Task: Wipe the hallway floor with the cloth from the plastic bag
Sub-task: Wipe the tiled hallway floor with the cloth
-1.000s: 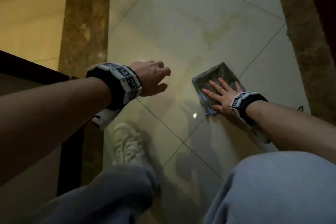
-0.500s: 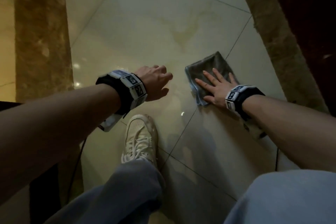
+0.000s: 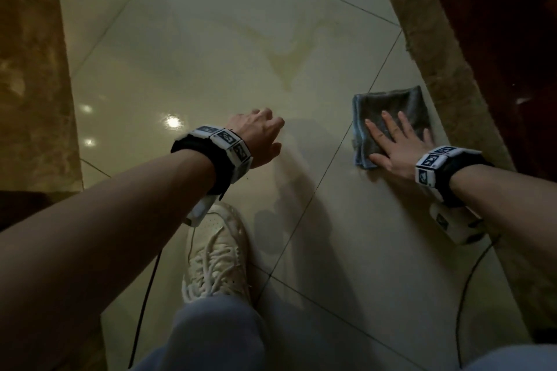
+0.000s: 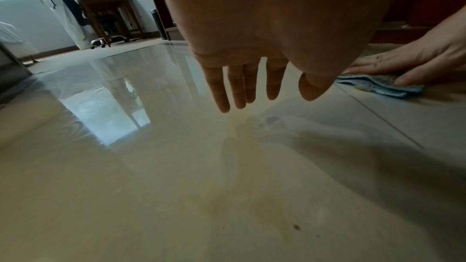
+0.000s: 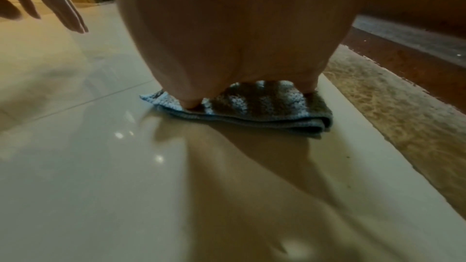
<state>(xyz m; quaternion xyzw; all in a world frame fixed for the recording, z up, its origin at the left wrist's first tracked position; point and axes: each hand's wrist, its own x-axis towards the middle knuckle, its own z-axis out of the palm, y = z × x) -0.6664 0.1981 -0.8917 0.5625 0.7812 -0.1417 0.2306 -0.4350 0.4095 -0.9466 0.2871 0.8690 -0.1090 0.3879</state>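
A folded grey-blue cloth [image 3: 388,117] lies flat on the glossy cream floor tiles [image 3: 211,54], close to the brown marble border on the right. My right hand [image 3: 398,141] presses down on the cloth with straight, spread fingers; in the right wrist view the cloth [image 5: 252,105] shows under the palm. My left hand [image 3: 259,138] hovers a little above the floor to the left of the cloth, fingers relaxed and holding nothing. In the left wrist view its fingers [image 4: 242,85] hang loosely over the tile, with the cloth [image 4: 378,85] at the right. No plastic bag shows.
A brown marble border strip [image 3: 446,75] runs along the right, beside dark red wood [image 3: 497,24]. Another marble band [image 3: 30,69] lies at the left. My white shoe [image 3: 217,253] stands on the tile below the left wrist. A wooden chair [image 4: 105,11] stands far down the hallway.
My right hand has slid the cloth to the right, up to the marble border. The view has shifted, and my left hand stays hovering beside it.
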